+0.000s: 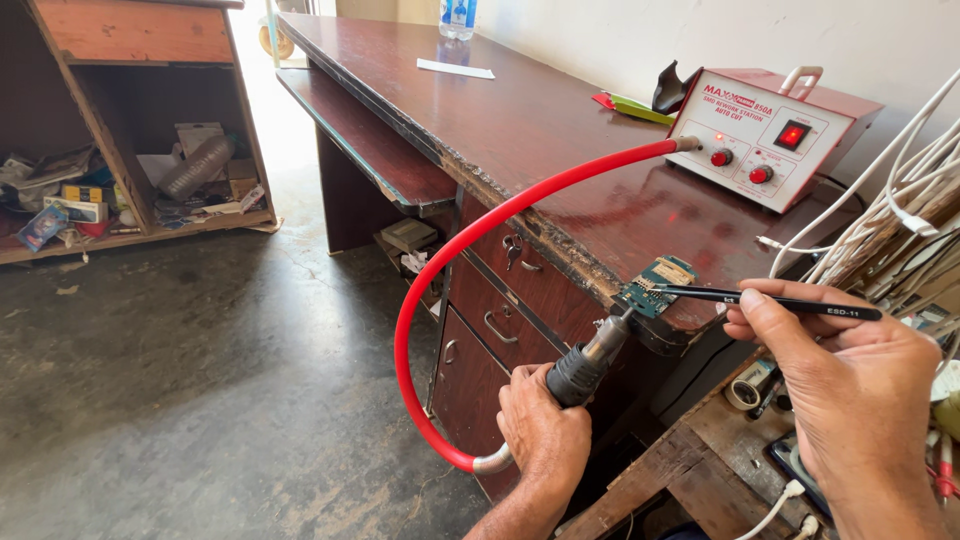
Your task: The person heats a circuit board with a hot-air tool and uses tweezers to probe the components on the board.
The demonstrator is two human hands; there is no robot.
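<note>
My left hand (543,432) grips the black handle of a hot-air gun (588,362), whose metal nozzle points up at a small green circuit board (655,284) lying at the desk's front edge. A red hose (470,250) loops from the gun's handle to the white and red rework station (775,130) on the desk. My right hand (850,390) holds black tweezers (770,300), their tip resting on the circuit board.
The dark wooden desk (520,130) has drawers below with keys (512,250) in a lock. White cables (890,200) hang at the right. A paper slip (455,68) and a bottle (458,15) sit at the far end. A cluttered wooden shelf (130,190) stands left.
</note>
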